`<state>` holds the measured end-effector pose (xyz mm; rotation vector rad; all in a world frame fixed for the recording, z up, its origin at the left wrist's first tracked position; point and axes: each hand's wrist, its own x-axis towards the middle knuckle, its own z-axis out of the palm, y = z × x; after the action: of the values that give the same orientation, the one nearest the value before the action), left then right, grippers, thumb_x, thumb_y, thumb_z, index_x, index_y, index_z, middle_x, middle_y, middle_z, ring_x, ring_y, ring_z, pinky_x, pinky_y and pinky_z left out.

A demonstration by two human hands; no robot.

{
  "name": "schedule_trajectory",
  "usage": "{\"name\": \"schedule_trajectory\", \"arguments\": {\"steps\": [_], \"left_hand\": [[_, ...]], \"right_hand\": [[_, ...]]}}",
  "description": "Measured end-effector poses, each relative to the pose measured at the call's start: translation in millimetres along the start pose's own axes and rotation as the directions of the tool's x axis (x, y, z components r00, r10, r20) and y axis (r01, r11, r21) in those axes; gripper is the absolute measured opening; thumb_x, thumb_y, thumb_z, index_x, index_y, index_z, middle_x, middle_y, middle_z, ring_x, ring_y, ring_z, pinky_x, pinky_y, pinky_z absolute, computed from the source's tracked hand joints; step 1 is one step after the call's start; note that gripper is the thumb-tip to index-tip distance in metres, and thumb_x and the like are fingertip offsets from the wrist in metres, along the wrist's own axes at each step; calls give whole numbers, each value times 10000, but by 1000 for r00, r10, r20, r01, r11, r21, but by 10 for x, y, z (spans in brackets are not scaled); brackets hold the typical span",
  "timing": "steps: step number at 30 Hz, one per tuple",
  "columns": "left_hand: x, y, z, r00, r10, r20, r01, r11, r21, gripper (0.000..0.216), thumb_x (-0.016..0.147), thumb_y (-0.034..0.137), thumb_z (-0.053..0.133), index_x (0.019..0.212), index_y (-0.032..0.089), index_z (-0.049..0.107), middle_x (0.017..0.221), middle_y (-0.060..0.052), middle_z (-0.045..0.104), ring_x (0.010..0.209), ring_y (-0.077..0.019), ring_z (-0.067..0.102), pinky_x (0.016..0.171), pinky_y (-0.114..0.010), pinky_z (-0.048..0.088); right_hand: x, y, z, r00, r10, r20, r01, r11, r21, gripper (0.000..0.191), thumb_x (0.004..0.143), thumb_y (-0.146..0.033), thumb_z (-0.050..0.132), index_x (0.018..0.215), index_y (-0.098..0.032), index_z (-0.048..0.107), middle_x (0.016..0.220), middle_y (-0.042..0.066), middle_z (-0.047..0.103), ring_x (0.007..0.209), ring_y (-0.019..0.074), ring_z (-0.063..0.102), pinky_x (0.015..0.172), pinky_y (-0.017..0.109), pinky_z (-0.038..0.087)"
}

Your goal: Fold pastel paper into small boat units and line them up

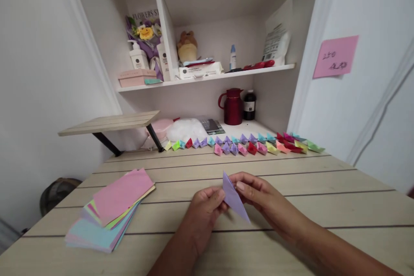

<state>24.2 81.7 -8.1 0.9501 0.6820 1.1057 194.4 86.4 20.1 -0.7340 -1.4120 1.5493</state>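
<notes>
A folded piece of purple paper (234, 200), roughly triangular, is held just above the table in front of me. My left hand (208, 202) pinches its left side between thumb and fingers. On the other side my right hand (254, 192) has its thumb and bent fingers at the paper's upper right edge; some of those fingertips are hidden behind it. To the left of my hands lies a stack of coloured paper sheets (121, 196), pink on top, with blue and purple ones fanned out below.
Small folded paper boats (234, 148) in many colours stand in rows along the table's back. A small raised wooden shelf (110, 123) on black legs is at the back left. Behind are a red thermos jug (233, 107), a dark bottle (249, 105) and white shelving (258, 73).
</notes>
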Motion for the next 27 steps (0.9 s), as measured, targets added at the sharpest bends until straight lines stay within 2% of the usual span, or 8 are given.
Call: {"name": "schedule_trajectory", "arguments": {"steps": [8, 12, 15, 17, 20, 22, 25, 27], "left_hand": [[-10, 30, 1, 999, -26, 40, 25, 999, 36, 291, 770, 375, 694, 677, 105, 643, 673, -28, 539, 646, -104, 436, 632, -224, 351], [4, 25, 4, 999, -39, 13, 38, 998, 41, 286, 738, 379, 723, 706, 103, 657, 671, -27, 534, 641, -106, 436, 631, -226, 358], [15, 7, 20, 999, -28, -31, 30, 998, 56, 298, 712, 388, 739, 656, 113, 639, 649, -18, 529, 631, -106, 441, 628, -228, 361], [18, -2, 32, 998, -11, -62, 17, 995, 94, 288, 707, 389, 735, 661, 121, 640, 644, -9, 531, 628, -106, 444, 632, -228, 363], [22, 12, 40, 994, 44, -101, -14, 960, 280, 250, 731, 370, 696, 679, 128, 660, 621, 1, 539, 619, -109, 457, 628, -229, 357], [30, 31, 31, 990, 77, -117, -17, 895, 446, 215, 745, 328, 657, 660, 131, 665, 586, 7, 539, 598, -115, 463, 617, -234, 355], [55, 33, -8, 988, 106, -116, -12, 787, 617, 174, 750, 275, 601, 667, 143, 679, 598, 6, 553, 589, -129, 488, 605, -250, 369], [73, 3, -43, 982, 171, -78, -63, 690, 721, 148, 746, 246, 587, 686, 159, 691, 658, 0, 565, 640, -145, 521, 636, -262, 390]], "right_hand": [[-13, -27, -5, 999, 28, -38, -27, 999, 41, 273, 786, -404, 681, 935, -176, 688, 745, 16, 656, 731, 157, 595, 736, 299, 449], [-4, -47, 8, 998, 38, -49, -37, 999, 24, 290, 773, -427, 671, 908, -170, 677, 741, 16, 651, 706, 149, 591, 704, 280, 455], [5, -41, 29, 994, 39, -107, -44, 998, -50, 314, 711, -411, 713, 916, -179, 659, 755, 7, 650, 668, 137, 577, 647, 257, 448], [14, -1, 32, 994, 40, -99, -48, 996, -76, 347, 674, -373, 737, 953, -192, 639, 765, 0, 653, 671, 142, 585, 640, 257, 450], [46, 116, -10, 999, 20, -26, -22, 996, -83, 337, 669, -306, 723, 963, -189, 609, 732, -8, 642, 675, 151, 594, 655, 271, 454], [77, 207, -68, 1000, -12, -12, 11, 990, -140, 254, 665, -252, 700, 884, -180, 594, 696, -20, 619, 646, 140, 572, 634, 261, 437], [114, 307, -150, 998, -49, -44, 30, 933, -359, 166, 639, -179, 668, 772, -180, 569, 646, -44, 568, 590, 115, 503, 581, 233, 390], [116, 332, -170, 997, -66, -47, 35, 874, -485, 127, 644, -160, 636, 740, -184, 557, 634, -51, 546, 586, 112, 478, 568, 225, 371]]}}
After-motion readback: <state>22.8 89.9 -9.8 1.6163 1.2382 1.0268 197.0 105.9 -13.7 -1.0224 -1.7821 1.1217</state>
